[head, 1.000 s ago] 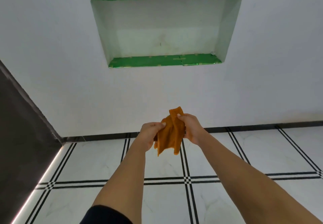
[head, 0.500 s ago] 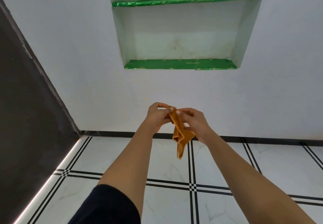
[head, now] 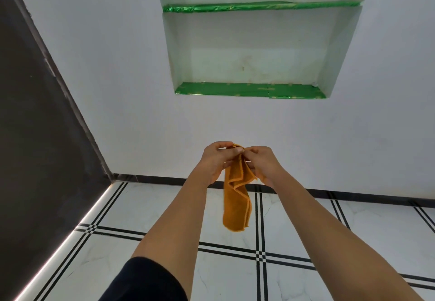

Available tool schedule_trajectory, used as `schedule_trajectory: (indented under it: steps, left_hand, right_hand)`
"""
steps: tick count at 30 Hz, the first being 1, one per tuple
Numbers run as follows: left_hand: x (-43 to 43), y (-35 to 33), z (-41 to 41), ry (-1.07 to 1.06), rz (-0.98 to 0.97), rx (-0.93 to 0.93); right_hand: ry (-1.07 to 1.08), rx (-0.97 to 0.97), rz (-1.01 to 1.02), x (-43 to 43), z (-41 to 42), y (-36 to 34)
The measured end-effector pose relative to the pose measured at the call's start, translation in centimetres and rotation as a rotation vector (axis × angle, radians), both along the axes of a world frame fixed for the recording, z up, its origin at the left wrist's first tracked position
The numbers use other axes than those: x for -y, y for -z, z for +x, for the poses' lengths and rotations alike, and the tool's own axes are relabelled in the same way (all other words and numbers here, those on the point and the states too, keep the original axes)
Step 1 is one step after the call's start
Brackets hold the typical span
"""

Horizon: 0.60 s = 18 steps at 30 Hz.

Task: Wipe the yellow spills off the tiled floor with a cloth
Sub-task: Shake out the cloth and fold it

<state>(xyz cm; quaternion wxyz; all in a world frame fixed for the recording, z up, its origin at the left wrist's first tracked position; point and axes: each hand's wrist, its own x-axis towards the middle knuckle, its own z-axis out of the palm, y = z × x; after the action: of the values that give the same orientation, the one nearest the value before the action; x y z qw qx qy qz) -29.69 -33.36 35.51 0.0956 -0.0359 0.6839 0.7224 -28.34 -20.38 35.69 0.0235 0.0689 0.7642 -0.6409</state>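
Note:
An orange cloth hangs folded in the air in front of me, over the white tiled floor. My left hand and my right hand pinch its top edge together, fingertips touching, arms stretched out. The cloth's lower end dangles free above the floor. No yellow spill shows on the tiles in view.
A white wall faces me with a recessed niche holding two green foil-lined shelves. A dark panel runs along the left, with a light strip at its foot. Black double lines cross the tiles.
My hands came closer together at the cloth's top edge, and the cloth now hangs longer and narrower. The view shifted left, bringing more of the dark panel in.

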Motion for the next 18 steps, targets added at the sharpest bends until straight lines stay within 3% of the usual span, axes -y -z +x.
schedule_trajectory:
  steps: [6,8,11,13,15,18]
  left_hand:
    - [1.1,-0.3,-0.2,-0.012,-0.188,-0.011]
    - [2.3,-0.3,-0.3,-0.026,-0.388,-0.087]
    - [4.8,0.0,-0.3,-0.006,-0.706,-0.241]
    - [5.8,0.4,-0.3,0.002,-0.874,-0.318]
    - [5.8,0.2,-0.1,0.003,-0.942,-0.370]
    - [5.1,-0.2,0.4,0.024,-0.862,-0.413]
  right_hand:
    - [-0.081,0.020,0.113,0.1,-0.2,-0.8]
    - [-0.064,-0.041,0.286,-0.6,-0.7,-1.1]
    - [-0.050,-0.137,0.720,-2.5,-1.7,-1.2]
    - [-0.001,-0.138,0.872,-3.1,-2.1,-1.1]
    - [-0.002,-0.137,0.833,-2.6,-2.2,-1.1]
    - [-0.004,-0.078,0.595,-0.8,-1.9,-1.1]
